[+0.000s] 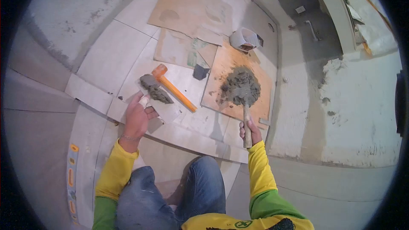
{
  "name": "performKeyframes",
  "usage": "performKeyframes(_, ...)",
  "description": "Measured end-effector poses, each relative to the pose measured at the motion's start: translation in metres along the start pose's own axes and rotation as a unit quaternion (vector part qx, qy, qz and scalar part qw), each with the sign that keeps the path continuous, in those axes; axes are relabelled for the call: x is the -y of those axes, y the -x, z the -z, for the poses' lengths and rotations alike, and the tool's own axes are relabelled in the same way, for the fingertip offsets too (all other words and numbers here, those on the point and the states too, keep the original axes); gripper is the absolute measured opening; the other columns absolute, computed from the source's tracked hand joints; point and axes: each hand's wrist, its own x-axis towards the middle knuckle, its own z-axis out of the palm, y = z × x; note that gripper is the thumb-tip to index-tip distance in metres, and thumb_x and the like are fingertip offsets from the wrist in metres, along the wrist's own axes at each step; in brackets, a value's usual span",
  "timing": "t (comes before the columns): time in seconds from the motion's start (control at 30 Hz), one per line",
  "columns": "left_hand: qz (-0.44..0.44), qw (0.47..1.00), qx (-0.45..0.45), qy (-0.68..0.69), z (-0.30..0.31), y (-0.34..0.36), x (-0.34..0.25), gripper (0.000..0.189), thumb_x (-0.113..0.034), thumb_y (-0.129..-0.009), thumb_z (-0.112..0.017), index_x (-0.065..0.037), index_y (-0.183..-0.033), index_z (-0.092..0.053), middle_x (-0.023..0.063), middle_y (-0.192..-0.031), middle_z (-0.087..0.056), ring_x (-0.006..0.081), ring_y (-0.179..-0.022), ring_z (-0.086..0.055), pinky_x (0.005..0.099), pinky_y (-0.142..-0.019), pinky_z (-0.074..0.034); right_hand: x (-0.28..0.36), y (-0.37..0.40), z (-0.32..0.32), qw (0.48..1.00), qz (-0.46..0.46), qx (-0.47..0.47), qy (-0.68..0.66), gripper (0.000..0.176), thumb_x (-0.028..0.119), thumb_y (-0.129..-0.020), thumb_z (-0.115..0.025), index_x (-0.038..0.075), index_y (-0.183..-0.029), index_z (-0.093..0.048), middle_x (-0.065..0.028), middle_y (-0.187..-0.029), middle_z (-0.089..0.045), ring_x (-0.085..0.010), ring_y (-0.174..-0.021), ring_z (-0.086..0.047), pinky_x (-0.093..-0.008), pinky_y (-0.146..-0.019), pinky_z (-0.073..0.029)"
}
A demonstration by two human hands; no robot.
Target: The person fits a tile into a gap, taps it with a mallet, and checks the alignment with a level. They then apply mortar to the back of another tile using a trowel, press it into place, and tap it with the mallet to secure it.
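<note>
My right hand [251, 132] is closed around the wooden handle of a trowel [246, 121]. The trowel's blade is in a heap of wet grey mortar [251, 83], partly covered by it. That heap lies on an orange-brown board [217, 98]. My left hand [138, 117] grips the near edge of a small pale tile piece [168, 111], which carries lumps of mortar [158, 93]. Beside the mortar lies a mallet [177, 91] with an orange head and handle.
Flattened cardboard [187, 12] covers part of the tiled floor. A white bucket [243, 39] stands at the board's far end, and a dark scrap [200, 72] lies beside the board. A spirit level [72, 183] is at lower left. A rough wall [341, 115] rises on the right.
</note>
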Motion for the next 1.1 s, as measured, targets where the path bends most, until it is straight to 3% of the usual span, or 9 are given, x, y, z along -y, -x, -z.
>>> performKeyframes(0.1, -0.008, 0.999, -0.034, -0.005, -0.016, -0.021, -0.001, 0.034, -0.012, -0.098, -0.039, -0.003, -0.131, -0.041, 0.0142, -0.116, -0.06, 0.028, -0.092, -0.067, 0.0411, -0.075, -0.058, 0.002, 0.003, -0.016, 0.999, 0.039, 0.001, 0.026, 0.07, 0.031, -0.092, -0.056, 0.015, -0.15, -0.021, -0.0093, -0.092, -0.054, -0.0166, -0.066, -0.055, -0.0287, -0.053, -0.049)
performKeyframes(0.3, -0.007, 0.995, 0.059, -0.081, -0.062, -0.081, -0.009, 0.034, -0.01, -0.097, -0.038, -0.002, -0.13, -0.041, 0.0137, -0.113, -0.06, 0.0297, -0.092, -0.067, 0.0409, -0.075, -0.059, 0.012, 0.002, -0.028, 0.997, 0.069, -0.017, -0.028, 0.07, 0.025, -0.092, -0.055, 0.017, -0.151, -0.018, -0.0089, -0.093, -0.053, -0.0162, -0.065, -0.055, -0.0292, -0.053, -0.05)
performKeyframes(0.37, -0.021, 0.993, 0.085, -0.084, -0.08, -0.088, -0.013, 0.03, -0.012, -0.095, -0.042, 0.0, -0.123, -0.045, 0.0149, -0.111, -0.06, 0.0283, -0.091, -0.067, 0.0351, -0.07, -0.059, 0.006, -0.006, -0.015, 0.996, 0.072, -0.033, -0.045, 0.068, 0.023, -0.093, -0.054, 0.017, -0.151, -0.019, -0.0085, -0.092, -0.053, -0.0159, -0.064, -0.054, -0.0292, -0.053, -0.049)
performKeyframes(0.43, -0.008, 0.992, 0.092, -0.091, -0.101, -0.092, -0.019, 0.03, -0.012, -0.096, -0.042, -0.001, -0.123, -0.045, 0.0142, -0.11, -0.06, 0.0289, -0.09, -0.067, 0.0375, -0.072, -0.059, -0.002, -0.016, 0.01, 0.997, 0.009, -0.05, -0.05, 0.066, 0.021, -0.094, -0.052, 0.018, -0.151, -0.02, -0.0076, -0.09, -0.053, -0.0157, -0.064, -0.054, -0.0292, -0.052, -0.049)
performKeyframes(0.67, 0.014, 0.984, 0.141, -0.11, -0.14, -0.114, -0.021, 0.027, -0.013, -0.096, -0.044, -0.002, -0.12, -0.048, 0.0133, -0.108, -0.06, 0.0297, -0.091, -0.067, 0.0398, -0.075, -0.059, 0.009, 0.022, -0.028, 0.993, 0.077, -0.049, -0.076, 0.069, 0.021, -0.091, -0.055, 0.016, -0.151, -0.02, -0.0077, -0.086, -0.054, -0.0161, -0.062, -0.055, -0.0286, -0.05, -0.048)
performKeyframes(0.83, 0.034, 0.99, 0.133, -0.038, -0.145, -0.101, -0.022, 0.024, -0.012, -0.095, -0.046, -0.002, -0.116, -0.049, 0.0125, -0.105, -0.06, 0.0282, -0.088, -0.066, 0.039, -0.073, -0.059, 0.009, 0.038, -0.063, 0.993, 0.108, -0.008, 0.035, 0.082, 0.013, -0.077, -0.067, 0.007, -0.148, -0.027, -0.0109, -0.086, -0.058, -0.0167, -0.06, -0.057, -0.0294, -0.053, -0.051)
performKeyframes(0.97, 0.06, 0.993, 0.093, -0.038, -0.134, -0.087, -0.032, 0.023, -0.011, -0.094, -0.046, -0.002, -0.115, -0.05, 0.0128, -0.104, -0.06, 0.028, -0.087, -0.067, 0.0388, -0.07, -0.059, -0.002, 0.041, -0.093, 0.977, 0.113, -0.003, 0.183, 0.073, 0.006, -0.075, -0.07, 0.0, -0.141, -0.041, -0.0075, -0.09, -0.063, -0.0123, -0.067, -0.058, -0.0243, -0.06, -0.049)
performKeyframes(1.03, 0.064, 0.994, 0.088, -0.033, -0.126, -0.083, -0.037, 0.023, -0.011, -0.093, -0.045, -0.002, -0.114, -0.05, 0.0129, -0.104, -0.06, 0.0283, -0.087, -0.067, 0.0394, -0.07, -0.059, -0.01, 0.037, -0.102, 0.974, 0.104, 0.0, 0.2, 0.068, 0.007, -0.075, -0.073, -0.002, -0.137, -0.047, -0.0063, -0.094, -0.065, -0.0119, -0.077, -0.06, -0.0241, -0.071, -0.05)
performKeyframes(1.1, 0.073, 0.994, 0.083, -0.028, -0.12, -0.079, -0.037, 0.023, -0.01, -0.093, -0.044, -0.002, -0.114, -0.05, 0.013, -0.104, -0.059, 0.0287, -0.086, -0.067, 0.04, -0.07, -0.059, -0.027, 0.027, -0.103, 0.934, 0.184, 0.0, 0.308, 0.065, 0.011, -0.076, -0.076, -0.004, -0.134, -0.049, -0.0071, -0.097, -0.066, -0.0134, -0.086, -0.061, -0.0268, -0.082, -0.049)
